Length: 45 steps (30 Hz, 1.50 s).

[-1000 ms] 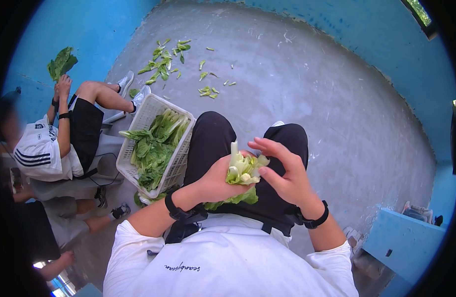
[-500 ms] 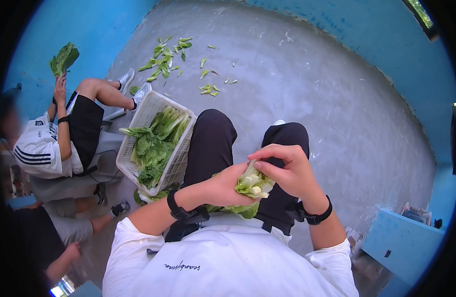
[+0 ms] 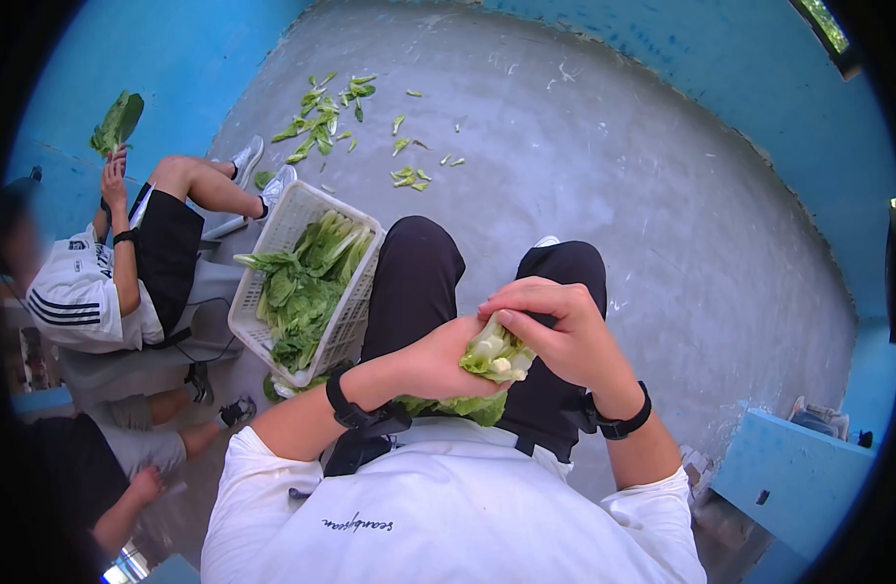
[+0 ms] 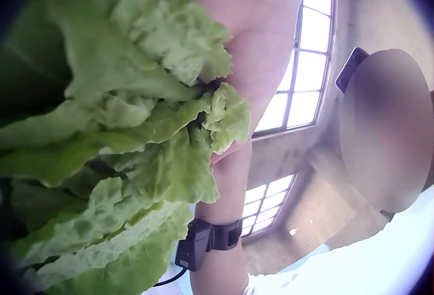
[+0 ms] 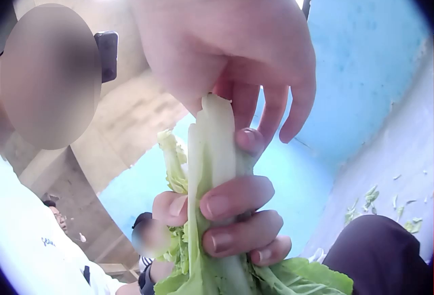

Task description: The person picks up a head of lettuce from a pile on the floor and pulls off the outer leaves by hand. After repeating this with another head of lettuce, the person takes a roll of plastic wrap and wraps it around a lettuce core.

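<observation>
Over the lap, my left hand point(image 3: 433, 362) grips a head of leafy lettuce point(image 3: 497, 355), its pale stalk end facing up and right. In the right wrist view the left fingers point(image 5: 237, 200) curl around the white stalk point(image 5: 215, 146). My right hand point(image 3: 570, 326) pinches the top of that stalk between thumb and fingertips; its other fingers hang loosely bent in the right wrist view. Broad green leaves point(image 4: 108, 139) hang below the left hand and fill much of the left wrist view.
Left of my knees stands a white plastic basket point(image 3: 356, 310) with green lettuce point(image 3: 307, 302) inside. Leaf scraps point(image 3: 317, 127) lie on the grey floor ahead. A seated person point(image 3: 88, 292) at the left holds up a leaf point(image 3: 117, 122). A blue box point(image 3: 788, 477) stands at the right.
My right hand, spread beside the lettuce a second ago, has come in and pinches the stalk. The lettuce has tipped to the right. The seated person's leaf has shifted slightly.
</observation>
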Available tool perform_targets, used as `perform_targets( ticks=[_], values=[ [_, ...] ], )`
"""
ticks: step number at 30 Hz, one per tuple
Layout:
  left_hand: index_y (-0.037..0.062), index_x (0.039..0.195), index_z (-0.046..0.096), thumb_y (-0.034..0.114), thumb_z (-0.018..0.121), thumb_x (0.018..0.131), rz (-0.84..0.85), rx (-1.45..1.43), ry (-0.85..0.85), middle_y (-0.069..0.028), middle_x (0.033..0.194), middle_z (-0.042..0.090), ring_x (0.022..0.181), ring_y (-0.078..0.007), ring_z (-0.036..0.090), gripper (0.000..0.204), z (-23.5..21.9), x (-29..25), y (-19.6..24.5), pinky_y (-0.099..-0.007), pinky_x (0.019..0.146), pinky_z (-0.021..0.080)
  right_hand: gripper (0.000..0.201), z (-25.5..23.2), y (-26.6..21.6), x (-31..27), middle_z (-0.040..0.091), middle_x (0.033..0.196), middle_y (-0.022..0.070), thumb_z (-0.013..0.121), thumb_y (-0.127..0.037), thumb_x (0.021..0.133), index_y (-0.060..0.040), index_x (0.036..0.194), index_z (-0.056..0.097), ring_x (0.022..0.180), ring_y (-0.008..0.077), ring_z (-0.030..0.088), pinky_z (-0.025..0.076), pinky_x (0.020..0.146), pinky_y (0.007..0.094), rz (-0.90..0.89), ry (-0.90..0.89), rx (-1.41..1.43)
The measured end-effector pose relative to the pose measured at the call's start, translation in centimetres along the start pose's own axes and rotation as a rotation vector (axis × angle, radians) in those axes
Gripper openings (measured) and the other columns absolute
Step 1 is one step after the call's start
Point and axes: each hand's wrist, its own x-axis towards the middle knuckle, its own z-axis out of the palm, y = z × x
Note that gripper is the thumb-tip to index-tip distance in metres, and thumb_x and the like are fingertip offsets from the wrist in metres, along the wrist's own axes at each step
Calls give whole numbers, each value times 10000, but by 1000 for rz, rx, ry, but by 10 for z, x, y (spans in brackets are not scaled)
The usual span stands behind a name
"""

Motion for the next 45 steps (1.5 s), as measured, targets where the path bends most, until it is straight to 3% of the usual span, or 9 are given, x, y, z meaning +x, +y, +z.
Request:
perform_targets(
  ticks=[14,20,24,27,31,35,36,39,45],
  values=[
    [54,1157,609,95,797,812,22,77,-2,-45,1053,661,984,-141,648,395,2,1,1,-318,884,523,190,0,6,0,718,1210,127,656,-86,912,-48,1051,779,1222,265,611,500,982,365,-29,-104,-40],
    [66,1186,583,76,789,813,-15,9,24,-48,1058,652,1004,-147,635,426,-3,4,9,-325,883,516,471,-3,2,-3,586,1417,161,516,-165,998,-39,1452,518,1315,334,535,425,1088,403,-204,18,58],
    [67,1201,573,68,784,812,111,78,51,-46,1064,651,1000,-161,637,443,0,9,-4,-333,879,519,570,-4,-7,-1,511,1474,200,526,-204,987,-14,1513,418,1383,377,459,374,1139,432,-179,-269,-307],
    [56,1194,571,56,767,815,11,-58,60,-52,1058,652,1001,-169,641,426,0,8,4,-336,882,518,601,-15,-3,0,484,1495,202,551,-224,971,-11,1514,407,1391,392,440,363,1147,450,-258,-46,-253],
    [61,1183,550,10,743,818,41,-41,74,-26,1025,627,972,-111,619,416,0,11,-3,-309,874,504,660,-6,-3,0,478,1498,199,606,-140,905,-6,1513,390,1386,395,442,365,1138,467,-275,-198,-306],
    [78,1202,525,-2,753,809,12,-219,90,-3,1028,609,973,-90,599,461,0,9,-8,-296,869,500,465,-19,1,-5,638,1290,163,701,-96,820,-37,1279,655,1208,359,577,472,1016,428,-331,143,-224],
    [81,1208,519,0,756,808,9,-232,97,-1,1032,607,976,-89,597,472,-1,8,-7,-294,868,500,342,-15,-2,-8,692,1107,95,789,-92,743,-74,1082,749,1041,300,614,508,903,391,-360,225,-266],
    [86,1215,510,6,777,796,16,-369,90,5,1037,601,980,-83,588,502,-4,10,-7,-283,864,497,323,-9,-4,-9,685,998,49,836,-92,688,-102,1003,767,947,261,591,499,838,382,-441,58,-378],
    [87,1218,508,48,839,766,61,-256,85,4,1047,594,995,-88,586,562,-5,14,-8,-277,872,491,264,-7,5,-7,672,835,-21,862,-122,659,-136,910,782,923,247,571,487,787,365,-432,99,-480]
  ],
)
